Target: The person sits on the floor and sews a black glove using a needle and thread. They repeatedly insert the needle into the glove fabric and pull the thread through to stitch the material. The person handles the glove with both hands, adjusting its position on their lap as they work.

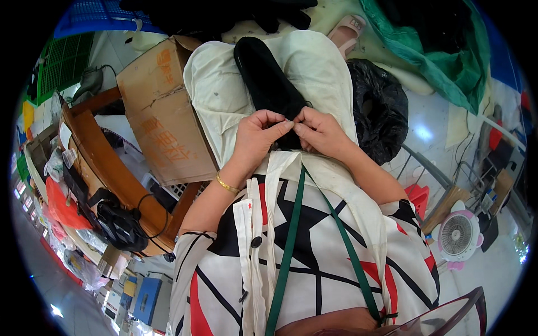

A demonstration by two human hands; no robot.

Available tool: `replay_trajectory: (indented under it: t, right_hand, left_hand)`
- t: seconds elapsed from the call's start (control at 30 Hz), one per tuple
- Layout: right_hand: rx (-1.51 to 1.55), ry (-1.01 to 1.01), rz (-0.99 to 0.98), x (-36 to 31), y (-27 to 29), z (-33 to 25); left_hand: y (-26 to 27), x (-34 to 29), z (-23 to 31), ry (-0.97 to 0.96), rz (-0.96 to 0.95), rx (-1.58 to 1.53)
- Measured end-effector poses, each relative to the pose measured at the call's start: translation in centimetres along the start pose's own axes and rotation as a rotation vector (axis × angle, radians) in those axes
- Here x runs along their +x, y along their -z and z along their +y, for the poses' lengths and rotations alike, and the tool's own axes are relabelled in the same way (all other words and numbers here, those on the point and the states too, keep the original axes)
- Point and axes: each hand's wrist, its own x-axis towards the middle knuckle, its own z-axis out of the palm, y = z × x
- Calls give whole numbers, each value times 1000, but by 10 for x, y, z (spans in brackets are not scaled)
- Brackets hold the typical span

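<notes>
A long black slipper-shaped fabric piece (263, 73) lies over the off-white apron (216, 84) on my lap, its rounded end pointing away from me. At its near end my left hand (259, 133) is closed, thumb and forefinger pinching the edge. My right hand (320, 132) pinches the same edge just beside it, and the fingertips of both hands almost touch. Anything small between the fingertips is too fine to make out. Some of the black fabric hangs below the hands, partly hidden by them.
On the left stand a cardboard box (159, 112) and a brown wooden table (112, 162) with a black device on it. To the right are a black plastic bag (378, 112), a green sack (443, 73) and a fan (457, 234). Dark items (224, 14) are piled ahead, near a pink sandal (346, 33).
</notes>
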Motion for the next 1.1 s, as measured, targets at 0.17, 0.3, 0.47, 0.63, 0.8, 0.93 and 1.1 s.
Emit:
replay_trajectory:
  t: [0.17,0.3,0.47,0.63,0.8,0.93,1.1]
  right_hand:
    - [64,-59,43,2,-4,-8]
    - [79,19,70,6,-2,-8]
    - [8,78,83,15,-10,-14]
    - [-278,184,79,21,21,-41]
    - [-996,521,32,43,27,-23]
    - [-719,716,144,53,15,-13]
    - [-177,259,81,39,-11,-2]
  left_hand:
    - [2,3,-7,-25,-11,-74]
    - [1,0,-3,-15,-9,-37]
    - [1,3,1,27,-57,-30]
    - [-3,-10,-2,-17,-7,29]
    - [-5,-7,4,6,-60,-36]
    - [9,-10,12,-63,-85,-4]
    - [37,-2,7,-114,-78,181]
